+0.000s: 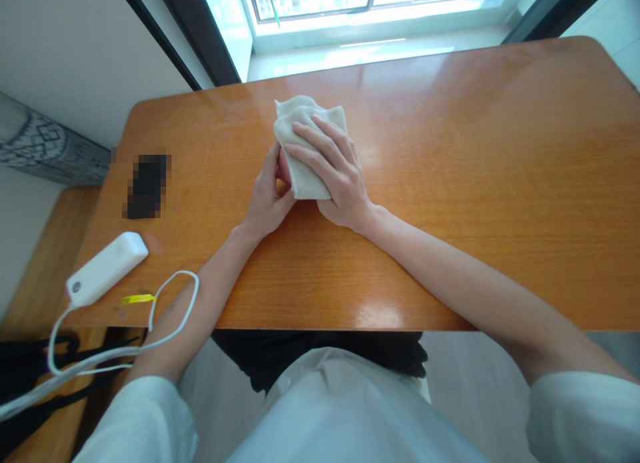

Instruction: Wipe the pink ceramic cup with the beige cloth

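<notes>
A folded white cloth point(303, 176) is between my two hands above the middle of the wooden table point(475, 196). My right hand point(343, 169) lies over its upper face, fingers spread and pressing it. From the left side, my left hand point(270, 193) grips the cloth's edge, thumb toward me and fingers curled behind it. Part of the left fingers is hidden by the cloth, and I cannot make out whether anything else is beneath.
To the left lie a pixelated dark object point(146, 186), a white power strip point(107, 269) and a small yellow strip point(139, 299). A white cable point(100, 356) loops across my left forearm. Behind the table is a window sill point(380, 49).
</notes>
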### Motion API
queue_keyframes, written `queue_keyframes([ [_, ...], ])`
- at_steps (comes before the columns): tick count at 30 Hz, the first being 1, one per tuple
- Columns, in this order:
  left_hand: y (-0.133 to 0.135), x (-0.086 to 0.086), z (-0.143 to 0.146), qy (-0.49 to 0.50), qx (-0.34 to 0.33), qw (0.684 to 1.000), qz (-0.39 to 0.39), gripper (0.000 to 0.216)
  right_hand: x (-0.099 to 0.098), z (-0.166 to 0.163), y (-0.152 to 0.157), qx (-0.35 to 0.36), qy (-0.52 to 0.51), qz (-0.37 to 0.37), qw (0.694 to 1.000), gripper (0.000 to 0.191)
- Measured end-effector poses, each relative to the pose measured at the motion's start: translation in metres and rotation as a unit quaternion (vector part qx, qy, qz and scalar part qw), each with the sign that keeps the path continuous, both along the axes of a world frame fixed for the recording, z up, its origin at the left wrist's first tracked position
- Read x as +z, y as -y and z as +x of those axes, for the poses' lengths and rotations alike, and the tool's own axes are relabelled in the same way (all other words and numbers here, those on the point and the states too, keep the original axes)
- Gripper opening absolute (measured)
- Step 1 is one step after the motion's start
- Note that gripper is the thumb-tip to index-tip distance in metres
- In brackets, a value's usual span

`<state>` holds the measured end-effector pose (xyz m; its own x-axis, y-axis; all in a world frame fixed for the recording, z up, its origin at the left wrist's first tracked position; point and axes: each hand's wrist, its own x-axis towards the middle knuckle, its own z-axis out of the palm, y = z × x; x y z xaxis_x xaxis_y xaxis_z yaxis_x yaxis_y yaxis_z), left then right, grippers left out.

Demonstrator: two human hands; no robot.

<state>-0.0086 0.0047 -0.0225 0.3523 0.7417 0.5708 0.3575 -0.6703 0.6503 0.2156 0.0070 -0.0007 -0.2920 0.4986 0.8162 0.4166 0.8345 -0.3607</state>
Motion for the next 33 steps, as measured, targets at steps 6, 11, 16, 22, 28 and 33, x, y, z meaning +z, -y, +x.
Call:
queue_keyframes([
  [6,-0.002,0.005,0.001,-0.014,0.000,1.000,-0.001,0.092,-0.006,0.003,-0.008,-0.046,-0.073,-0.092,0.992,0.056],
  [11,0.002,0.004,0.002,-0.007,-0.005,1.000,0.006,0.072,0.002,-0.002,0.005,-0.025,0.050,0.043,0.998,0.054],
  [16,-0.002,0.005,0.001,-0.030,0.011,0.999,0.003,0.081,-0.007,0.002,-0.009,-0.042,-0.053,-0.076,0.995,0.054],
  [22,-0.001,0.004,0.000,-0.015,0.004,1.000,0.006,0.083,-0.004,-0.001,-0.004,-0.034,0.001,-0.006,0.999,0.054],
  [28,0.000,0.004,0.002,-0.024,0.011,1.000,-0.003,0.080,-0.004,-0.001,-0.007,-0.035,-0.027,-0.112,0.993,0.052],
  [33,-0.004,0.005,-0.002,-0.017,0.012,1.000,-0.018,0.090,-0.021,0.006,-0.032,-0.035,-0.104,-0.215,0.970,0.056],
])
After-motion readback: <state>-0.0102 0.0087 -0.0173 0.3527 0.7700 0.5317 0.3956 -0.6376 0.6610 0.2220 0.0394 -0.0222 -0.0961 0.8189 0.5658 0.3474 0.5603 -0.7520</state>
